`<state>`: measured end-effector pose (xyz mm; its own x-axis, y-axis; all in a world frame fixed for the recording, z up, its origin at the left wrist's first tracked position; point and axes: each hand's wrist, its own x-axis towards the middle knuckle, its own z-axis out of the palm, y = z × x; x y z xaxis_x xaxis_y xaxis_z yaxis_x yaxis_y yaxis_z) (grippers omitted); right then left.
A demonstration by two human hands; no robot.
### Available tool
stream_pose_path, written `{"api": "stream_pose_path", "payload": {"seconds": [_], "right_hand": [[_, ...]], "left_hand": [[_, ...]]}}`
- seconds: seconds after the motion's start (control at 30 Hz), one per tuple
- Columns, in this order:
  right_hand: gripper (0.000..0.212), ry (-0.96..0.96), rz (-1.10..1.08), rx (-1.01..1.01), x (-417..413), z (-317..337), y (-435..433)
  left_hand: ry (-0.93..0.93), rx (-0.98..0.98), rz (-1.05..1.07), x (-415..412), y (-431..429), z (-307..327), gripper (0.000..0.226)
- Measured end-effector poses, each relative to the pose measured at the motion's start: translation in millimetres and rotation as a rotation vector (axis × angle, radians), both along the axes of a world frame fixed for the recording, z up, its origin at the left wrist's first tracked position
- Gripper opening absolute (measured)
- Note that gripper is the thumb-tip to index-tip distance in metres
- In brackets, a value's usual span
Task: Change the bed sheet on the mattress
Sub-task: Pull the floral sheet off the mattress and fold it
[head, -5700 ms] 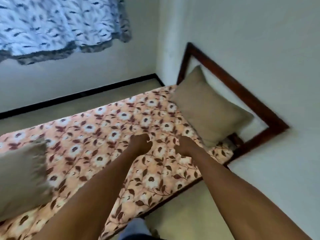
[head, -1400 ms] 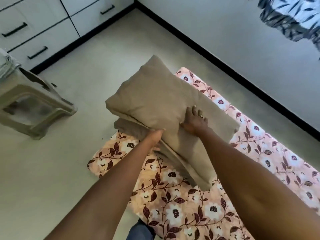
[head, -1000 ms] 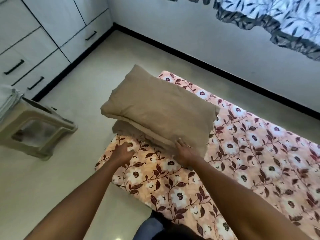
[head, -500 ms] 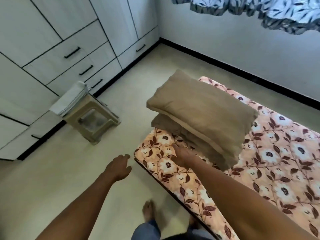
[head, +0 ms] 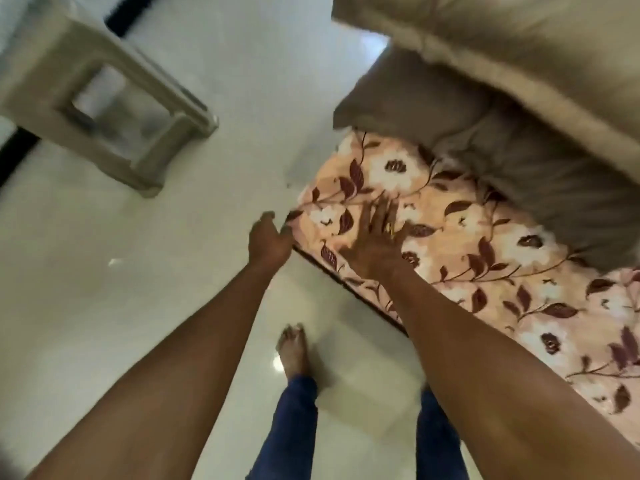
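Observation:
The floral peach bed sheet (head: 485, 258) covers the mattress on the floor, its near corner in mid-frame. My right hand (head: 375, 237) lies flat on the sheet just inside that corner, fingers straight. My left hand (head: 270, 235) is at the corner's edge over the floor, thumb apart from loosely curled fingers, whose tips reach the sheet's corner; motion blur hides any grip. Two tan pillows (head: 519, 98) lie stacked on the sheet beyond my right hand.
A beige plastic stool (head: 104, 98) stands on the pale tiled floor (head: 173, 271) to the left. My bare foot (head: 293, 348) and blue trouser legs are below the hands, beside the mattress edge.
The view has dropped closer to the mattress corner. My left hand moved right from over the floor to the sheet's corner. My right hand came off the pillows and flattened on the sheet.

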<state>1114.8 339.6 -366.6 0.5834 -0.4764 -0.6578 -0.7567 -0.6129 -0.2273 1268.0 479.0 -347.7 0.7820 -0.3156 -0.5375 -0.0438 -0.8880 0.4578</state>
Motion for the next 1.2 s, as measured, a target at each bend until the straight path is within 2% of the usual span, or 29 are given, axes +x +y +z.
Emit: {"api": "stream_pose_path", "payload": {"seconds": [0.1,0.2,0.43,0.53,0.63,0.77,0.9,1.0,1.07,1.13,1.2], "right_hand": [[0.108,0.000,-0.013,-0.041,2.1,-26.7,11.8],[0.112,0.039,0.015,-0.033,4.0,-31.3,4.5],[0.118,0.115,0.009,0.085,12.4,-14.4,-0.4],[0.121,0.090,0.035,0.156,8.9,-10.4,-6.3],[0.120,0.060,0.043,0.233,4.1,-8.1,-14.4],[0.118,0.019,0.034,0.343,-0.3,1.5,-29.9],[0.106,0.018,0.005,0.441,-0.1,8.9,-41.3],[0.095,-0.093,-0.063,0.441,-5.3,9.2,-43.3],[0.086,-0.230,-0.262,0.511,-16.4,11.7,-51.0],[0.089,-0.301,-0.519,0.598,-25.2,21.9,-60.0],[0.102,-0.316,-0.589,0.682,-27.5,31.0,-68.0]], "left_hand": [[-0.017,-0.063,0.102,13.4,-0.6,-44.4,0.029],[-0.019,-0.160,0.215,14.5,-0.1,-57.5,0.008],[-0.051,-0.196,0.353,21.3,-5.5,-48.9,0.008],[0.005,-0.208,0.380,13.1,-8.5,-48.0,0.009],[0.044,-0.256,0.558,10.8,-6.2,-52.5,0.013],[0.343,-0.371,0.837,15.5,-3.0,-53.6,0.014],[0.315,-0.252,0.711,34.7,-8.6,-63.0,0.015],[0.210,-0.224,0.660,23.9,-5.7,-61.1,0.023],[0.117,-0.263,0.669,6.1,-3.4,-45.2,0.026],[0.077,-0.315,0.663,-11.8,-6.7,-27.2,0.028],[0.230,-0.446,0.576,-35.8,-26.7,-9.0,0.029]]}}
